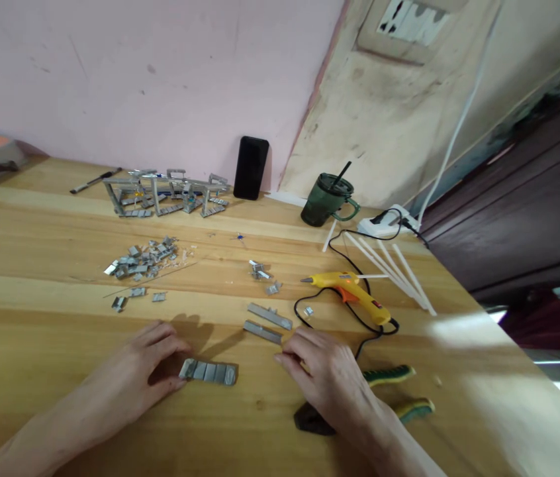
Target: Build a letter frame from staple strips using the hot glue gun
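A short segmented grey metal strip (209, 372) lies flat on the wooden table in front of me. My left hand (143, 371) curves round its left end, thumb and forefinger apart; the thumb tip touches the strip's lower corner. On the right, my right hand (327, 371) has its fingers pinched at the near end of a narrow metal bar (261, 332), and that end is hidden by the fingertips. Just behind lies a second narrow metal bar (270, 315). Pliers with green and yellow handles (389, 375) lie partly under my right wrist.
A yellow glue gun (354, 291) with its cord lies right of centre, near white glue sticks (394, 271). Small metal pieces (143, 258) are heaped at left. Behind stand metal frames (161, 192), a phone (251, 167), a green mug (324, 201) and a power strip (384, 223).
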The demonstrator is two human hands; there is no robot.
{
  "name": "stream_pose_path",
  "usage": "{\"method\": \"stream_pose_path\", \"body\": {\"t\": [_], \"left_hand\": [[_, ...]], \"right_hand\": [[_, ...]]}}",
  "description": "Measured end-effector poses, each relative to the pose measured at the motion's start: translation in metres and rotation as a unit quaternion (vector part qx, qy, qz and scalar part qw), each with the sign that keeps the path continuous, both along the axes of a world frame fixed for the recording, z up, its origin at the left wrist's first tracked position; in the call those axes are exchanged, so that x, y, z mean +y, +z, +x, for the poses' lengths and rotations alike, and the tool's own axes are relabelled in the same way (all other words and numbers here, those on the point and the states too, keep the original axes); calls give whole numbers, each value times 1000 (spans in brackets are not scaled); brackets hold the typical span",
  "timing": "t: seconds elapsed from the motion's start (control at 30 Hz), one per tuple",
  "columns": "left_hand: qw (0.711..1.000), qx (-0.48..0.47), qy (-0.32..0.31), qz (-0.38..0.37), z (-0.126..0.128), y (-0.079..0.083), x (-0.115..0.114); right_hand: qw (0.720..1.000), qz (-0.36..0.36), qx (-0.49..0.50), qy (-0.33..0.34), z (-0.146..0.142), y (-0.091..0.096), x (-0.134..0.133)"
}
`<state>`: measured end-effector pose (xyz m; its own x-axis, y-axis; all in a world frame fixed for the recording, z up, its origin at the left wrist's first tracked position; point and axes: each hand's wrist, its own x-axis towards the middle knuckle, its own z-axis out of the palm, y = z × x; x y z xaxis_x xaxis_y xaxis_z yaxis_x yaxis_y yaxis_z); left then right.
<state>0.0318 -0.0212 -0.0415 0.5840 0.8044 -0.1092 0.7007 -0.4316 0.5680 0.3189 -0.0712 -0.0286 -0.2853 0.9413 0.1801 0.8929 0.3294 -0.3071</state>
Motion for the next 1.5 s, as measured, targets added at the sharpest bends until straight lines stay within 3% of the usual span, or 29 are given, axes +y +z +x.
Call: {"method": "stream_pose_path", "body": {"t": [0.13, 0.27, 0.8, 1.2, 1.5], "left_hand": [[1000, -3, 19, 22, -6, -3, 0], [999, -5, 15, 33, -10, -7, 1], [997, -27, 21, 71, -8, -5, 2], [999, -11, -3, 35, -9, -2, 4], [998, -23, 15, 54, -5, 0, 2]], "right_hand": [[996, -23, -45, -67, 2, 0, 4], [990, -70, -88, -86, -2, -3, 4], [996, -39, -41, -74, -7, -13, 2], [996, -8, 85, -23, -9, -7, 2], [997, -12, 78, -21, -8, -10, 0]]}}
